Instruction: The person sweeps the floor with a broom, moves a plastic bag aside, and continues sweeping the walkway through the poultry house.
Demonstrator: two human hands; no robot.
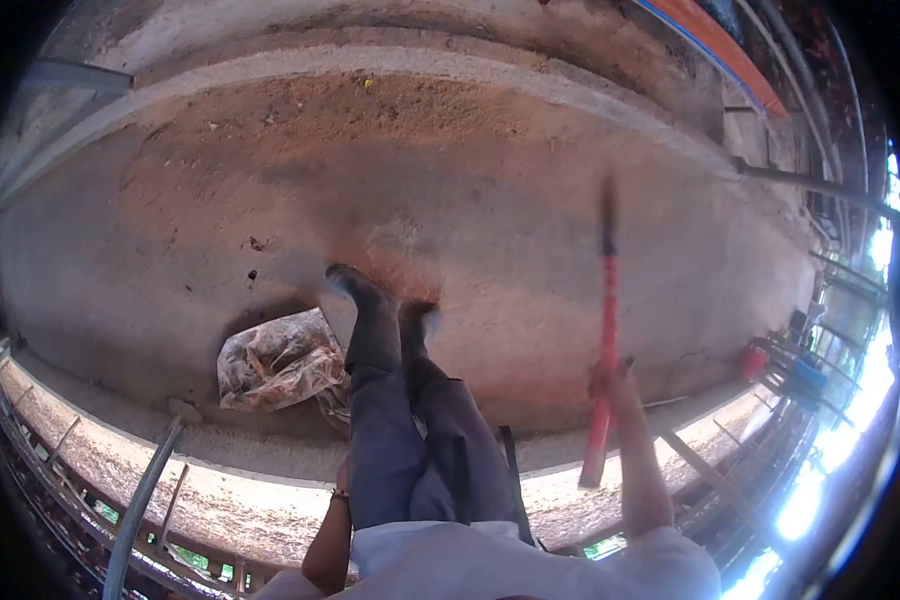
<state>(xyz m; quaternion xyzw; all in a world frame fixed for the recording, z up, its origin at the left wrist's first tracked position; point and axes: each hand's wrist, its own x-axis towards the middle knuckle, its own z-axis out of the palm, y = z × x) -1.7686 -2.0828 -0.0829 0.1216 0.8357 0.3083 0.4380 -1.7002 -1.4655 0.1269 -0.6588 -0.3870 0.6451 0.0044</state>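
1. Right hand: fingers wrapped round the red-shafted tool, closed on its lower part; finger detail blurred.
2. Tool held out to the right of the legs, well apart from them; dark far end points away from the body, too blurred to identify. Near end projects behind the hand.
3. Left hand: low beside the left thigh, mostly hidden; finger opening and any hold cannot be told. Bracelet at wrist.
4. Crumpled, soiled plastic sack: on the dusty floor, left of the dark boots, near the left hand.
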